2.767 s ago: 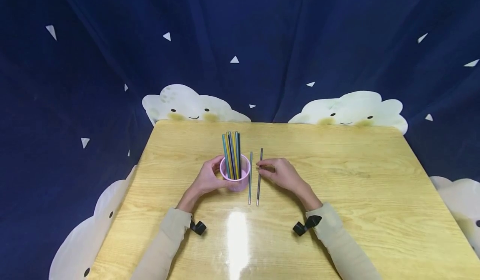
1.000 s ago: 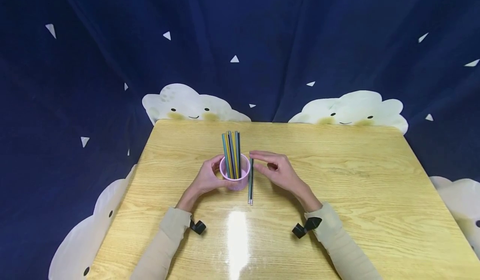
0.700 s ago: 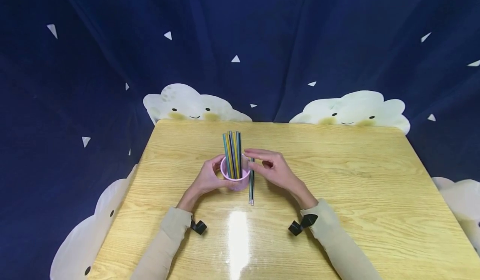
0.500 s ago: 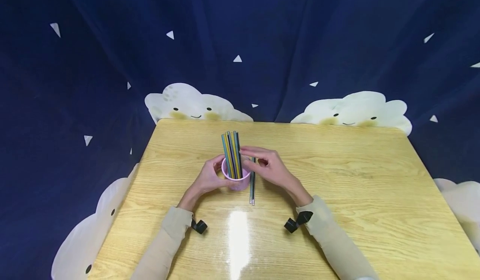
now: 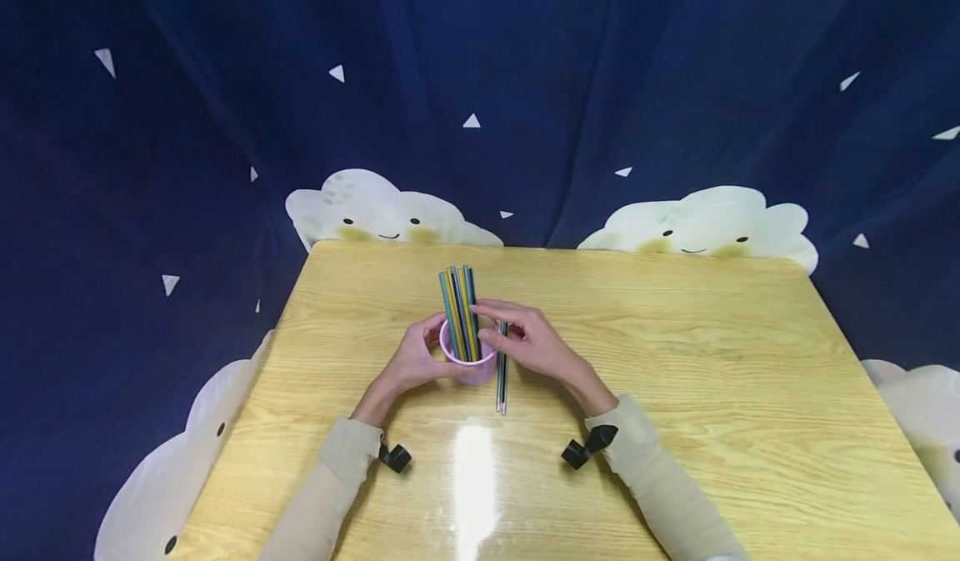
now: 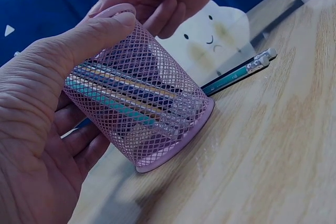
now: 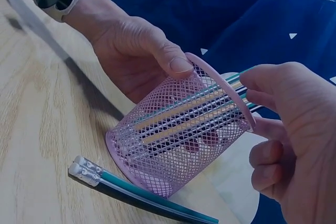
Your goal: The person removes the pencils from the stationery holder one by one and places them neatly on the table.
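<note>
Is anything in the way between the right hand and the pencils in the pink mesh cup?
Nothing visible is: the right hand extends over the rim of the pink mesh cup, fingertips at the pencils inside. The two loose pencils lie lower, on the table beside the cup.

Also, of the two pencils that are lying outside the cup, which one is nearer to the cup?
The teal pencil: it lies between the pink mesh cup and the dark pencil, which is on the outer side.

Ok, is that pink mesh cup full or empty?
Partly full: several pencils stand bunched at one side of the cup, and the head view shows bare space inside, near the right hand.
</note>
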`<action>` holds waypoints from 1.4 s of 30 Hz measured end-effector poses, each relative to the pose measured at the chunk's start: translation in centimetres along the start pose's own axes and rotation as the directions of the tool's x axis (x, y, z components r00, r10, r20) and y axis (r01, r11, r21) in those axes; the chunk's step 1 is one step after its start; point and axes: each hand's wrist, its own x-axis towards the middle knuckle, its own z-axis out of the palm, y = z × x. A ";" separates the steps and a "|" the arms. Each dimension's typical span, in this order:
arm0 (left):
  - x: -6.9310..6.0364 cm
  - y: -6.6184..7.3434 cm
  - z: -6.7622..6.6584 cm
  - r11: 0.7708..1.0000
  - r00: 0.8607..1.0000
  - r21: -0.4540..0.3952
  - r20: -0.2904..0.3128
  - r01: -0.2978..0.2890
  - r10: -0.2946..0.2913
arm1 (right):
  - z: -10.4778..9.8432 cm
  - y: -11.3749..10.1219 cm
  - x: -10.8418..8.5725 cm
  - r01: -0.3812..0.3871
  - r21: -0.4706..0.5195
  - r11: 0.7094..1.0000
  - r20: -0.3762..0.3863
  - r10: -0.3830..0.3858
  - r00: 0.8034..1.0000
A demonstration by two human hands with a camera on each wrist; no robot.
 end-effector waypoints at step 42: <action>-0.1 -0.4 -0.1 1.000 1.000 -0.010 0.001 0.005 -0.005 | 0.8 0.3 -0.3 0.032 -0.148 0.988 0.006 -0.032 0.999</action>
